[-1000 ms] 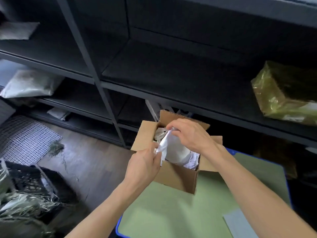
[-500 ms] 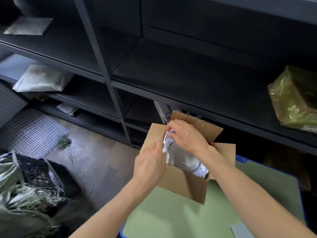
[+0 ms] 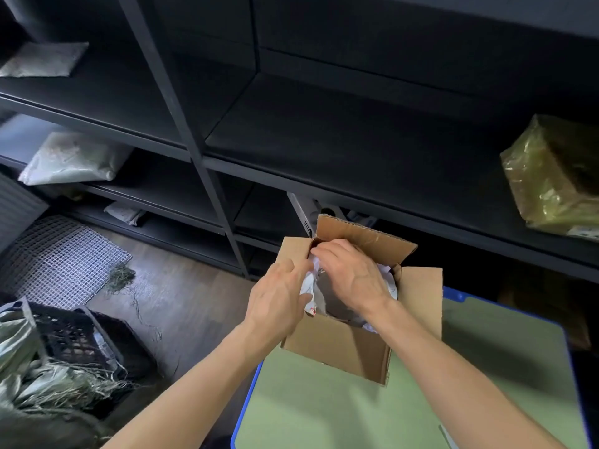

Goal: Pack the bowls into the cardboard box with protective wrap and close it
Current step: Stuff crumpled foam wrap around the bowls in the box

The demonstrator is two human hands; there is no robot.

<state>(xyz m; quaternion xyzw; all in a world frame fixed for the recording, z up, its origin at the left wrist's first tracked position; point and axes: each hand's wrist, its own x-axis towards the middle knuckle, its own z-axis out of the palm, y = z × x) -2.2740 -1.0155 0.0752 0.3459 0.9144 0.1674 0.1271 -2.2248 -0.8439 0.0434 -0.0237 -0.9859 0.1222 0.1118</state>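
Note:
An open cardboard box [image 3: 337, 348] with raised flaps stands on the far left corner of a green table [image 3: 324, 413]. White protective wrap [image 3: 309, 288] fills it and hides whatever lies beneath; no bowl shows. My left hand [image 3: 275, 296] is at the box's left edge, its fingers on the wrap there. My right hand [image 3: 351, 275] reaches over the box from the right, fingers curled down onto the wrap near the far left corner.
Dark metal shelving [image 3: 291, 131] rises right behind the box. A gold-wrapped package [image 3: 554, 176] sits on a shelf at right, and pale bags [image 3: 71, 160] lie at left. A black crate [image 3: 74, 338] with straw and a white grid mat [image 3: 55, 260] lie on the floor.
Both hands have pushed the white wrap lower into the box; the right hand has shifted toward the far left corner. The camera has drawn closer to the box.

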